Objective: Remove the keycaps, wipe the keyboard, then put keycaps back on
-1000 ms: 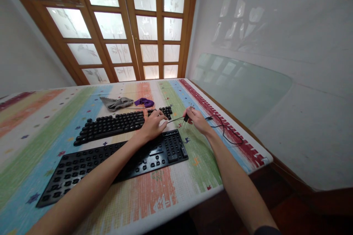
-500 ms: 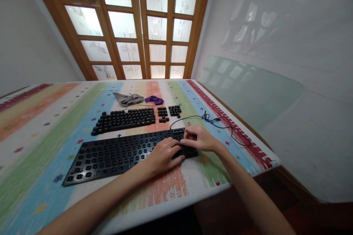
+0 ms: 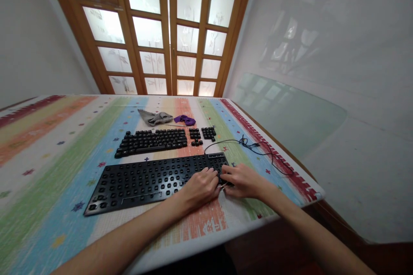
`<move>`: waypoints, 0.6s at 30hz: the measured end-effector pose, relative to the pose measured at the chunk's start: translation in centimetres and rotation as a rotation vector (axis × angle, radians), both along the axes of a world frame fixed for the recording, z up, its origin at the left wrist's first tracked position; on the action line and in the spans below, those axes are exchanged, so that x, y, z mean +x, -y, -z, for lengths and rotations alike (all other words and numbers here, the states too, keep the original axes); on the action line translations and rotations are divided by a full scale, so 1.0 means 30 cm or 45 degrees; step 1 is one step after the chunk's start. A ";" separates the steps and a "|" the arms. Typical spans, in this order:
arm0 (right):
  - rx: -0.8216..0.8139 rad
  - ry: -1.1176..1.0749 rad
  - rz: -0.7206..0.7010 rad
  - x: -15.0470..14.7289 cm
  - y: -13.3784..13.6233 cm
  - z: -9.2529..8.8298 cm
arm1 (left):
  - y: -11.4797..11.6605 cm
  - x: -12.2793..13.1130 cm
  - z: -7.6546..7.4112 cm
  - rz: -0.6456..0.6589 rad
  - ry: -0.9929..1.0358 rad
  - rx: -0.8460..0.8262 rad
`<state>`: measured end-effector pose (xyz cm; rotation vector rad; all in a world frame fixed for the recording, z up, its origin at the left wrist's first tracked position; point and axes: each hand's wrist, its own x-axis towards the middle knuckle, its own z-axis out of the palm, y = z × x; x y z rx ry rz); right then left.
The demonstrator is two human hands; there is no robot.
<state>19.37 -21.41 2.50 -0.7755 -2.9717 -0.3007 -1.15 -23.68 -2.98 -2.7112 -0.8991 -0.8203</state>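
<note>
A black keyboard (image 3: 138, 184) with its keycaps off lies slantwise on the table, bare switches showing. My left hand (image 3: 202, 185) is closed over its right end, fingers curled on top and thumb low at the front edge. Close beside it, my right hand (image 3: 240, 181) is pinched at the keyboard's right front corner. A thin, pale wire tool (image 3: 223, 186) shows between the two hands, its end in my right fingers. Its full shape is hidden, as are the switches under my hands.
Behind the keyboard, removed black keycaps (image 3: 153, 139) stand in keyboard order. A grey cloth (image 3: 155, 117) and a purple cloth (image 3: 185, 120) lie beyond them. The keyboard's black cable (image 3: 247, 141) trails right toward the table edge. A striped cloth (image 3: 64, 180) covers the table; a wall is at right.
My right hand has come down from the keyboard's upper right to its front corner. The thin wire now shows between my hands. My left fingers are drawn in more, and the view has shifted slightly.
</note>
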 end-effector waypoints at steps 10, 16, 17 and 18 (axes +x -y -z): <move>0.276 0.097 -0.136 0.010 -0.006 0.062 | 0.003 0.002 -0.010 -0.013 -0.097 0.053; 0.308 0.150 -0.177 0.013 -0.023 0.072 | 0.002 0.002 -0.010 -0.030 -0.158 0.084; 0.309 0.152 -0.186 0.014 -0.024 0.071 | 0.001 0.004 -0.011 -0.042 -0.177 0.076; 0.307 0.146 -0.190 0.015 -0.025 0.069 | 0.001 0.006 -0.013 -0.057 -0.191 0.062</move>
